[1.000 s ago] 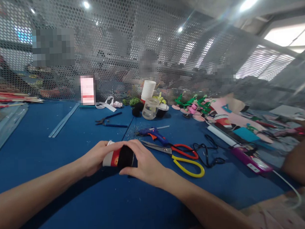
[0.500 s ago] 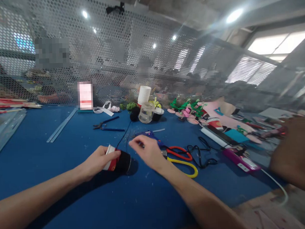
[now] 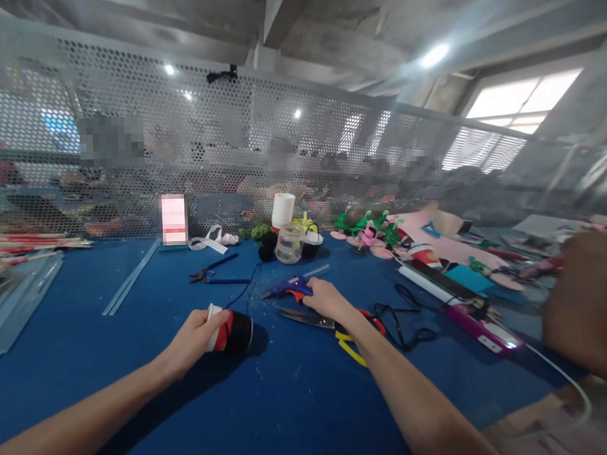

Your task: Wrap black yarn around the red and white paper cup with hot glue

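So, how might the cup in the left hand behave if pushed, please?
Lying sideways, the round-walled cup would probably roll. It looks like paper, so it is likely light. The black winding around it may make it less slippery.

We are holding the paper cup (image 3: 235, 331) in our left hand (image 3: 195, 334), left of the scissors (image 3: 317, 320) lying on the table (image 3: 270, 414). Our right hand (image 3: 326, 298) is meeting the glue gun (image 3: 289, 286) just behind them. The pliers (image 3: 226, 280) are lying behind the cup, the jar (image 3: 289, 245) is standing behind the gun, and the power strip (image 3: 481, 329) is lying farther right.
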`<act>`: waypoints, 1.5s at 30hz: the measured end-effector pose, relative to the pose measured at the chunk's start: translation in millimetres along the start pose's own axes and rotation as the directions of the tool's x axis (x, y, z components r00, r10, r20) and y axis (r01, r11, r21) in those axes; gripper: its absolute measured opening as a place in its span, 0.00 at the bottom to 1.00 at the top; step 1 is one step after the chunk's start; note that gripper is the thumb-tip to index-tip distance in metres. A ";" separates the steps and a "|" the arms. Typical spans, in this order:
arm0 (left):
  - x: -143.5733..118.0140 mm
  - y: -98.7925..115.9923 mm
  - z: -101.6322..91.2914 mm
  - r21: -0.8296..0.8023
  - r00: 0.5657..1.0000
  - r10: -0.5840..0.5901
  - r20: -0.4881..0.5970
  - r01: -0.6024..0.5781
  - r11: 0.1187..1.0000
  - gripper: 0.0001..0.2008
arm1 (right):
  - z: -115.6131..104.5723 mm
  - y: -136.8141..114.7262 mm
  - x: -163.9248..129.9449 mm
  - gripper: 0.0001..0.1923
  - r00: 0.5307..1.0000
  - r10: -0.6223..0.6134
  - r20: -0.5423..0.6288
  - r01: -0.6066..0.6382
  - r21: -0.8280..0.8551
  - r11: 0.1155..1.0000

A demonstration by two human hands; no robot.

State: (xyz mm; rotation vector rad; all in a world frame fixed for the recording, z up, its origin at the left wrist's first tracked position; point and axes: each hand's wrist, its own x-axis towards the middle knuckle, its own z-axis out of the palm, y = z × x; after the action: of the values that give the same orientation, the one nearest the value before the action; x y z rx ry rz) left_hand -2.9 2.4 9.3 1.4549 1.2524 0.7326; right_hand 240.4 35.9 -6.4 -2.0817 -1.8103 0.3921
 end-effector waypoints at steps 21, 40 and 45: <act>10.6 -1.2 -7.8 0.074 0.992 0.085 -0.089 -0.078 0.994 0.16 | -17.2 -42.9 -53.8 0.11 0.928 -0.359 0.094 0.214 0.656 0.724; 16.1 -9.1 -6.6 0.016 0.998 0.010 -0.064 -0.009 1.000 0.15 | 0.4 -51.3 -77.1 0.07 0.843 -0.528 -0.105 0.538 0.140 0.831; 18.7 -12.9 -6.2 -0.013 0.998 -0.009 -0.068 0.008 1.000 0.15 | 1.4 -51.6 -78.9 0.04 0.804 -0.589 -0.088 0.595 0.093 0.798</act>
State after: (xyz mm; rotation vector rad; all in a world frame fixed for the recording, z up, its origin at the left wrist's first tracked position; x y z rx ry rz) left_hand -7.6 21.0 -4.3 1.4239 1.3026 0.7888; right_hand 182.4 -35.9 13.1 -1.3223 -2.2163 0.2514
